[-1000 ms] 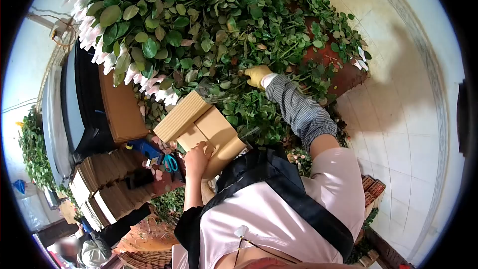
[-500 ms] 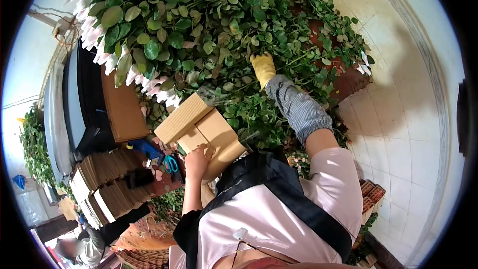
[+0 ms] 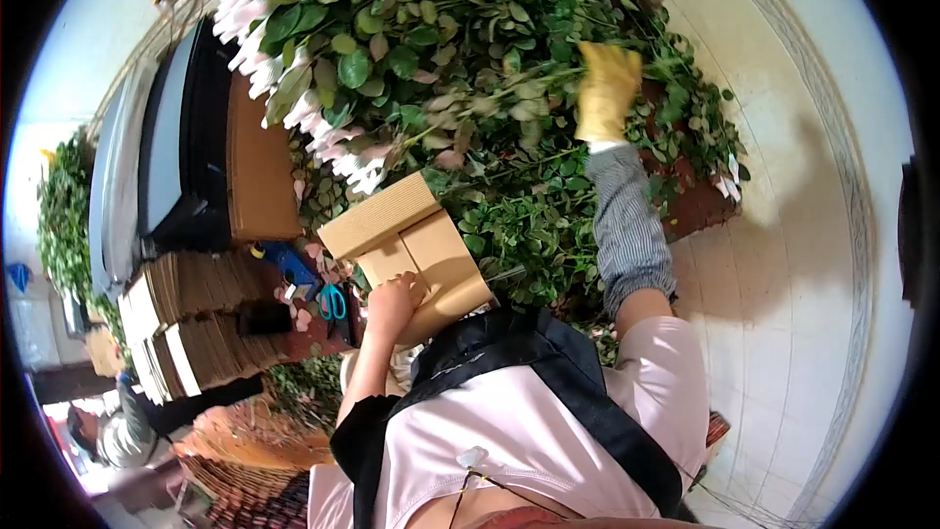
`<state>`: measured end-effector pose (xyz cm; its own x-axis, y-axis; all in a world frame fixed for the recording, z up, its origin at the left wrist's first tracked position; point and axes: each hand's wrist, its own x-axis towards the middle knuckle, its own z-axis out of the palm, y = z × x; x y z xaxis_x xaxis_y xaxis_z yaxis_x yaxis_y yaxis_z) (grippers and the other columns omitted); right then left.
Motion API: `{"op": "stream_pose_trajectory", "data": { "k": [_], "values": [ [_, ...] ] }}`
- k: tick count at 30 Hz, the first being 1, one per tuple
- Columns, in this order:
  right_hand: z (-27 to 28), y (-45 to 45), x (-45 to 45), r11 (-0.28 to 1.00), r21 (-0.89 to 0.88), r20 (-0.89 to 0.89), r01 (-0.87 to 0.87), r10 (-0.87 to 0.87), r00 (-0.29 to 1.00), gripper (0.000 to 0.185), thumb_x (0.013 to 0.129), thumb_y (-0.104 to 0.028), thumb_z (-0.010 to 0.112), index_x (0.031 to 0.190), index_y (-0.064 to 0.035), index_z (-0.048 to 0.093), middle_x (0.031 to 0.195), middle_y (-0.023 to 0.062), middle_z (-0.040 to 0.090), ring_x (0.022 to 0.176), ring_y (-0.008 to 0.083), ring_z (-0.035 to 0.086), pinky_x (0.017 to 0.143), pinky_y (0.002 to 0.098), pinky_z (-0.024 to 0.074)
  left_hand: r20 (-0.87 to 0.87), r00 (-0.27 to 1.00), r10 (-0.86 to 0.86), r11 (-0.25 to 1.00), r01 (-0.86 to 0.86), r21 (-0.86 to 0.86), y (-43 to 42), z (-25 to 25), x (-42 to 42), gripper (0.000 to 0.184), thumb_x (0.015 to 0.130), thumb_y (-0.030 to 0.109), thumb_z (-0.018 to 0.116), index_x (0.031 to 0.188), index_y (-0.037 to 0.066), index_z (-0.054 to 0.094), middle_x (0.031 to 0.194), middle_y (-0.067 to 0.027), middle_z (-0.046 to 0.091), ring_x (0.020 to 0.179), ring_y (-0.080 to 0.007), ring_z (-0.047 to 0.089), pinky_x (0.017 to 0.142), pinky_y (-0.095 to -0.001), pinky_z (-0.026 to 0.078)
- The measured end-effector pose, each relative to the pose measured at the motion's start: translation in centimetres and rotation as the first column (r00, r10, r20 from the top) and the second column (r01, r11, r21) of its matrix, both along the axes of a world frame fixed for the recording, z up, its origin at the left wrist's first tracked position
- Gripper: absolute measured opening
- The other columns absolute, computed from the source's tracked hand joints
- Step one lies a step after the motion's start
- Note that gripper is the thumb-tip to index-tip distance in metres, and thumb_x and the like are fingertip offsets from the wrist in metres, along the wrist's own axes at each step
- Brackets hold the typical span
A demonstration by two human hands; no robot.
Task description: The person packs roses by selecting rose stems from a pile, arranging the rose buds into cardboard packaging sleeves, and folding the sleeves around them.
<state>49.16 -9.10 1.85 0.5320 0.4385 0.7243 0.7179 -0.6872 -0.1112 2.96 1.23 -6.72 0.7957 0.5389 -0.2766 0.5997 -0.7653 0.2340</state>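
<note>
Head view: right hand, in a yellow glove, had shifted from mid-pile toward the cut-stem side and pulled back, with a leafy stem drawn along. Fingers looked closed round its lower end; motion blur, exact grip unclear. The stem slanted over the leafy pile, its far end near the pale pink blooms. Meaning, as judged: this stem was coming loose from the rest, not yet at the cardboard wrap. Bare left hand had barely changed: fingers bent, laid on the wrap near the body; couldn't tell if they pinched it. Teal scissors lay just beside the wrap, untouched. Pile sat on the red worktop.
</note>
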Motion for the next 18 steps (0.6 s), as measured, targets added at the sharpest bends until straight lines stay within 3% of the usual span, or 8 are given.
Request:
{"op": "stream_pose_trajectory", "data": {
  "k": [7, 9, 10, 11, 12, 13, 15, 18],
  "values": [
    [-0.9, -8.4, -5.7, 0.906, -0.185, -0.21, -0.38, 0.342, 0.916, 0.03, 0.088, 0.006, 0.053, 0.101, -0.0109, 0.073, 0.09, 0.0119, 0.073, 0.081, 0.0309, 0.07, 0.095, 0.0455, 0.0522, 0.173, 0.98, 0.103, 0.962, -0.054, -0.268, 2.6, -1.4, -1.9, 0.05, 0.086, 0.033, 0.073, 0.126, 0.007, 0.059, 0.113, -0.0244, 0.063, 0.1, -0.0396, 0.065, 0.084, -0.0455, 0.055],
    [-5.6, -11.5, -8.6, 0.866, -0.367, -0.634, -0.34, 0.035, 0.773, 0.025, 0.084, -0.001, 0.062, 0.102, -0.0132, 0.074, 0.09, 0.0098, 0.074, 0.09, 0.0277, 0.071, 0.078, 0.0423, 0.0554, 0.257, 0.928, 0.271, 0.71, -0.012, -0.705, 5.4, -2.6, -3.2, 0.05, 0.097, 0.032, 0.06, 0.138, 0.005, 0.052, 0.135, -0.0174, 0.055, 0.121, -0.0317, 0.056, 0.1, -0.0413, 0.047],
    [-8.5, -13.9, -10.1, 0.769, -0.521, -0.563, -0.37, 0.016, 0.826, 0.027, 0.086, -0.004, 0.063, 0.108, -0.016, 0.073, 0.102, 0.0095, 0.074, 0.099, 0.0267, 0.071, 0.083, 0.0403, 0.0566, 0.259, 0.906, 0.336, 0.538, 0.041, -0.842, 6.8, -3.3, -4.4, 0.051, 0.104, 0.039, 0.048, 0.14, 0.004, 0.05, 0.138, -0.0131, 0.055, 0.126, -0.028, 0.053, 0.105, -0.0403, 0.043],
    [-8.7, -13.5, -11.6, 0.574, -0.725, -0.568, -0.381, -0.185, 0.802, 0.033, 0.086, -0.004, 0.064, 0.116, -0.0165, 0.07, 0.109, 0.0111, 0.073, 0.104, 0.0271, 0.07, 0.086, 0.0402, 0.0562, -0.04, 0.864, 0.502, 0.249, -0.189, -0.95, 7.5, -2.6, -4.2, 0.057, 0.108, 0.048, 0.035, 0.143, 0.005, 0.049, 0.141, -0.011, 0.053, 0.13, -0.0265, 0.051, 0.11, -0.0403, 0.041],
    [-8.8, -13.0, -13.2, 0.303, -0.85, -0.52, -0.431, -0.343, 0.782, 0.041, 0.085, -0.005, 0.066, 0.124, -0.017, 0.066, 0.116, 0.0128, 0.071, 0.108, 0.0276, 0.069, 0.09, 0.04, 0.0557, -0.04, 0.851, 0.524, 0.23, -0.186, -0.955, 7.7, -3.3, -4.9, 0.057, 0.108, 0.048, 0.035, 0.143, 0.005, 0.049, 0.141, -0.0118, 0.053, 0.128, -0.0259, 0.053, 0.109, -0.0403, 0.042],
    [-8.2, -12.9, -14.1, 0.246, -0.845, -0.534, -0.474, -0.394, 0.748, 0.045, 0.085, -0.004, 0.066, 0.128, -0.017, 0.063, 0.117, 0.0139, 0.071, 0.109, 0.0285, 0.068, 0.091, 0.0406, 0.0553, -0.029, 0.838, 0.544, 0.219, -0.176, -0.96, 7.9, -3.7, -5.2, 0.057, 0.108, 0.048, 0.035, 0.143, 0.005, 0.049, 0.141, -0.0126, 0.053, 0.126, -0.0253, 0.054, 0.107, -0.0403, 0.043],
    [-8.2, -14.6, -14.7, 0.527, -0.703, -0.635, -0.478, -0.161, 0.756, 0.04, 0.082, -0.005, 0.07, 0.121, -0.0116, 0.064, 0.108, 0.0151, 0.071, 0.103, 0.0335, 0.068, 0.089, 0.0423, 0.0552, -0.017, 0.854, 0.52, 0.217, -0.151, -0.964, 7.8, -3.6, -5.4, 0.058, 0.108, 0.05, 0.034, 0.143, 0.005, 0.049, 0.139, -0.0143, 0.053, 0.121, -0.0251, 0.056, 0.105, -0.0405, 0.044],
    [-5.1, -14.5, -14.6, 0.748, -0.357, -0.718, -0.56, 0.163, 0.676, 0.032, 0.081, -0.005, 0.072, 0.113, -0.0075, 0.067, 0.103, 0.0161, 0.071, 0.097, 0.0351, 0.067, 0.087, 0.0442, 0.0535, 0.042, 0.872, 0.488, 0.289, -0.116, -0.95, 6.8, -2.9, -4.7, 0.05, 0.103, 0.034, 0.056, 0.143, 0.005, 0.046, 0.131, -0.0122, 0.057, 0.117, -0.0204, 0.057, 0.1, -0.0362, 0.046]
  ]
}}
